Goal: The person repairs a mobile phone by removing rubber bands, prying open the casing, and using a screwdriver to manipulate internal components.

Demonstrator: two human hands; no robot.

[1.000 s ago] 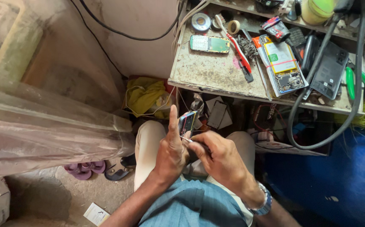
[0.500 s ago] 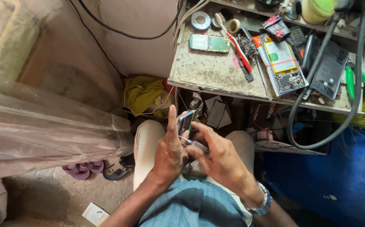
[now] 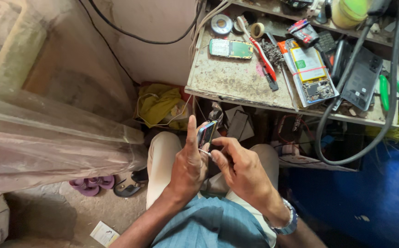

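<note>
Holding the small phone (image 3: 206, 133) upright over your lap, your left hand (image 3: 188, 163) wraps it from the side with the forefinger stretched straight up along its edge, so the body stays braced while the screen side faces your other hand. Your right hand (image 3: 241, 167) comes in from the opposite side with its fingers (image 3: 220, 144) curled and pressed together around what looks like a thin metal tool (image 3: 204, 151), whose tip meets the lower edge of the phone; the tool is too slim to make out clearly. Keeping both hands close to your knees gives your wrists something steady to work against.

Your worktop (image 3: 236, 82) lies just ahead and above the hands, within reach. On it sit a green circuit board (image 3: 230, 48), a red-handled toothbrush (image 3: 260, 53) laid diagonally, an opened phone with its battery showing (image 3: 310, 71), and a dark phone back cover (image 3: 360, 78) near the right end. A roll of tape (image 3: 256, 30) sits near the back edge. A thick black cable (image 3: 346, 92) loops down off the front. To the left, a yellow cloth (image 3: 159, 103) is bundled against the wall, and sandals (image 3: 89, 186) rest on the floor beside your leg.
</note>
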